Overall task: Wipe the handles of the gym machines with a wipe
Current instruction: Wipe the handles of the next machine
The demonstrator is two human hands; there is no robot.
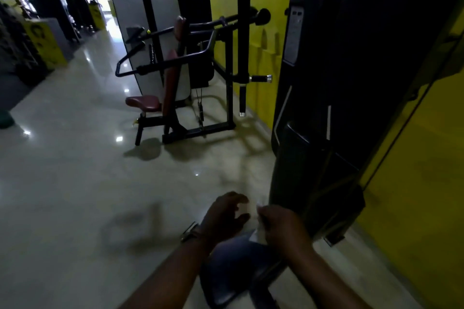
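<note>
Right hand (281,226) pinches the white wipe (258,229) low over the dark seat (236,266), left hand (226,213) beside it, fingers spread and empty; advise opening the wipe flat before reaching for the chrome-capped handle (259,79).

A glossy pale floor (75,183) is reflecting spots of ceiling light. A yellow wall (414,158) is running along the right side. Yellow signboards (47,42) are standing at far left, and bright daylight is glaring from the far end.
</note>
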